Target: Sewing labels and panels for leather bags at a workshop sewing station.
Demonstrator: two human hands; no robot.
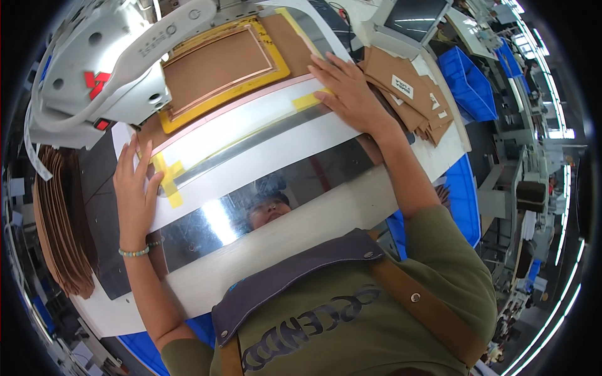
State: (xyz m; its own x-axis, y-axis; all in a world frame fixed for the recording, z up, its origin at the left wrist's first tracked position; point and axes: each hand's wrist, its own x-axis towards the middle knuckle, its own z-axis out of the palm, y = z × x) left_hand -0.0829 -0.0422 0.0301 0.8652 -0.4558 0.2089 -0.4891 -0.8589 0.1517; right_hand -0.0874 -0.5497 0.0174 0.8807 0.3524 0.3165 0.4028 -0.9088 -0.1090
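My left hand (pixel 136 194) lies on the left edge of a white template sheet (pixel 251 133), fingers stretched out, thumb beside yellow tape (pixel 170 178). On the sheet's right side rests my right hand (pixel 352 94), its fingers spread flat near a second strip of yellow tape (pixel 307 100). Between the hands runs a grey strip (pixel 251 143). Beyond it, a brown panel (pixel 219 62) shows inside and around a yellow rectangular frame (pixel 283 66). Neither hand has anything visibly gripped in it.
A white sewing machine head (pixel 119 37) overhangs the far left. Brown pieces are stacked at left (pixel 59 225) and right (pixel 401 84). A shiny metal plate (pixel 269 194) lies nearer me on the table (pixel 351 210). Blue bins (pixel 467 81) and a monitor (pixel 414 22) stand at right.
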